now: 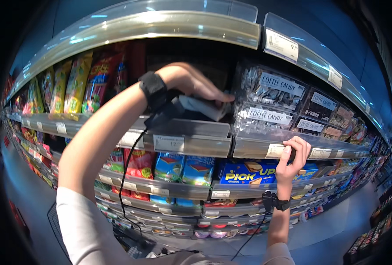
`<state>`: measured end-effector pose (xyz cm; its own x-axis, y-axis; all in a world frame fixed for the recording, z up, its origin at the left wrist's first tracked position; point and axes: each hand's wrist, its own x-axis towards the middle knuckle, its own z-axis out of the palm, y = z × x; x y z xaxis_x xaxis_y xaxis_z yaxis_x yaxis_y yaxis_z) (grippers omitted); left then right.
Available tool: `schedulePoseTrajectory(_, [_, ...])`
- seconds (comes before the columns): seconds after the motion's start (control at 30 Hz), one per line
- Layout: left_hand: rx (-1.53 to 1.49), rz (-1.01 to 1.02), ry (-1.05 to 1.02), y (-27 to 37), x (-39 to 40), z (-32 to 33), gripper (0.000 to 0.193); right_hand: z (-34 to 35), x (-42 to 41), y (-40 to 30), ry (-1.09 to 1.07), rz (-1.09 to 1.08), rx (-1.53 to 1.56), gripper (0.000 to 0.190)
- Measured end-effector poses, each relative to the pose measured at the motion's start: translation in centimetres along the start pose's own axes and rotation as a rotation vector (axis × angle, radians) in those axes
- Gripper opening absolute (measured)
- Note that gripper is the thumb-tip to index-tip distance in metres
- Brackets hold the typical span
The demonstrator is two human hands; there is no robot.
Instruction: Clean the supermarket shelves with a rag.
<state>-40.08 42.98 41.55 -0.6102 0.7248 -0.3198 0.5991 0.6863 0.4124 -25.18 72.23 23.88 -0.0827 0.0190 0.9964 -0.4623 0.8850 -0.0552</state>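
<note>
My left hand (196, 82) reaches into a dark gap on the upper shelf, its wrist sharply bent. Under its fingers is a white item (204, 108), perhaps a folded cloth; motion blur and shadow hide its exact kind. The fingertips come close to clear plastic boxes of coffee candy (270, 116), stacked to the right of the gap. My right hand (295, 157) is curled at the front rail (248, 147) below those boxes, with thumb and fingers at the shelf edge beside a price label (275, 151). Both wrists wear black straps with cabled devices.
Upright snack bags (78, 82) fill the shelf on the left. Below are blue biscuit packs (169, 165) and a blue Pick Up! box (245, 172). An overhanging shelf (182, 25) runs above my left hand. A black wire basket or cart (55, 222) stands at lower left.
</note>
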Motion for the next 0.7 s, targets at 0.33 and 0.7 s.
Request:
schedulePoseTrajectory(0.33, [0.219, -0.138, 0.125, 5.4, -4.5, 2.7, 0.093, -0.6, -0.2, 1.4, -0.032, -0.003, 0.013, 0.012])
schedulePoseTrajectory(0.7, [0.120, -0.107, 0.156, -0.3, -10.1, 5.2, 0.094, 0.0, -0.6, 1.5, -0.008, -0.021, -0.017, 0.010])
